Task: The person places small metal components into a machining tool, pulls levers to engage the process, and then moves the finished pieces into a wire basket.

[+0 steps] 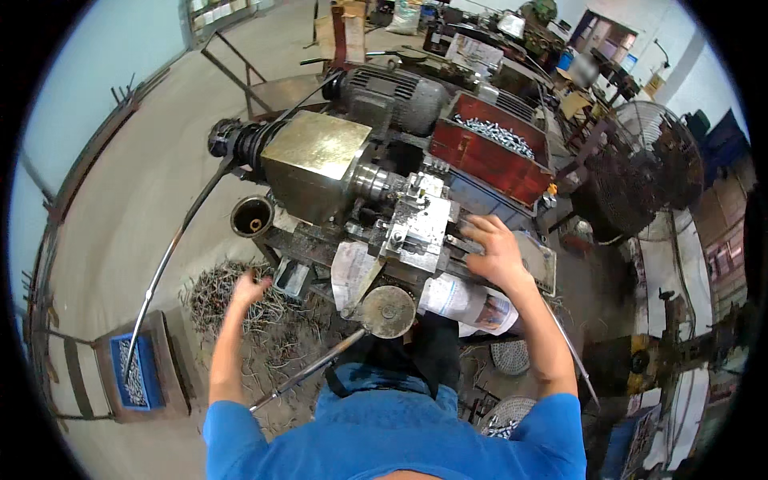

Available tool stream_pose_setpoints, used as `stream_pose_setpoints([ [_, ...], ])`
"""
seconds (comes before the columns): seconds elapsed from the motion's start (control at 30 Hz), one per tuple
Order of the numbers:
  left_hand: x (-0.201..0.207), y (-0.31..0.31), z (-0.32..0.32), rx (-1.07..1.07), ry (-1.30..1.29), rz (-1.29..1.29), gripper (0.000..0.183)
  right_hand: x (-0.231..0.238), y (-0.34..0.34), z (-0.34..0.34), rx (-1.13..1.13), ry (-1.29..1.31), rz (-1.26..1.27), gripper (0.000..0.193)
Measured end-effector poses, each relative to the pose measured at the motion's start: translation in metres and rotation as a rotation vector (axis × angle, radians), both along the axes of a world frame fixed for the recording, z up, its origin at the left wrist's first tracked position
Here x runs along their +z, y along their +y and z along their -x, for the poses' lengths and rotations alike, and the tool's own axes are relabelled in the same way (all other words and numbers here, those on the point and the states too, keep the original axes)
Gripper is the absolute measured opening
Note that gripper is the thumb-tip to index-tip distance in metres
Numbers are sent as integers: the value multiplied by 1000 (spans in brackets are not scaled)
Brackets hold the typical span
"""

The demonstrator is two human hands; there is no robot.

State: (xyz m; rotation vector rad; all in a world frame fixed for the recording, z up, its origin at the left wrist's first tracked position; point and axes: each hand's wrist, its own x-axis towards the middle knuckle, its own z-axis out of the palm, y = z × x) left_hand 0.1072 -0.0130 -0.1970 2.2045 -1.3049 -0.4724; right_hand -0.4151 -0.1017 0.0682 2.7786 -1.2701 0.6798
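Observation:
A small lathe-like machine stands in front of me, with a brass-coloured headstock cover [316,144], a round chuck [372,182] and a bright metal tool slide [420,228]. My right hand [494,250] is at the right end of the slide, its fingers and thumb apart; I see nothing in it. My left hand [250,290] hangs in the air over a heap of metal shavings [216,308], beside a small metal tray [294,278]. Its fingers are blurred and partly turned away. Below the slide sits a round grey disc [390,312] with a rod [308,370] running down left.
Behind the slide, a red bin [488,156] holds many small metal parts. A blue crate [138,372] of similar parts stands at far left, near a long lever [172,244]. A motor [400,96] is behind the headstock; a large fan [648,168] stands right.

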Motion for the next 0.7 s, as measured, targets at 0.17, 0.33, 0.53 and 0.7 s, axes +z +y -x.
stream_pose_setpoints([
  [0.17, -73, -45, 55, -418, -438, -274, 45, -28, 66, 99, -331, -6, -193, 40],
  [0.33, -33, -77, 34, -470, -666, -399, 21, -63, 116, 194, -619, -27, -222, 36],
  [0.53, -25, -23, 22, -277, -407, -261, 26, -136, 178, 317, -1142, 121, -240, 44],
  [0.7, -39, 50, -30, -259, 83, -523, 26, -204, 231, 387, -1376, 391, -61, 30],
])
